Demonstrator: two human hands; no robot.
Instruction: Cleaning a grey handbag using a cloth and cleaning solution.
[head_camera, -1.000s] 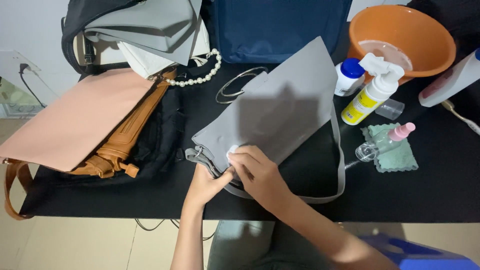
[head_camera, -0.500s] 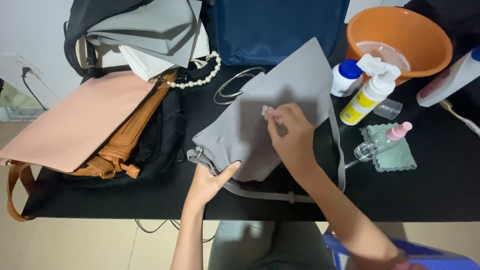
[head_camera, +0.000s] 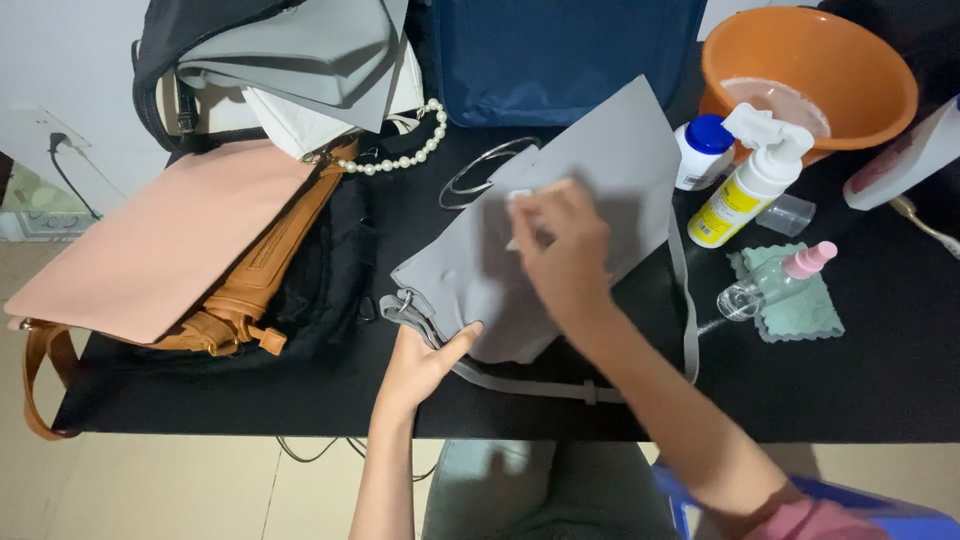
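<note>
Grey handbag (head_camera: 590, 190) lies flat on the black bench (head_camera: 880, 380). Left hand (head_camera: 425, 360) pins its near corner, fingers spread; right hand (head_camera: 560, 245) presses a white wipe (head_camera: 520, 195) beyond. Risk: spray bottle (head_camera: 745, 180), just right, toppling if elbowed.

One view only — a head-worn camera looking steeply down from close above the black desk (head_camera: 860, 390), its near edge low in frame, the orange basin (head_camera: 810, 75) beyond — top right.
</note>
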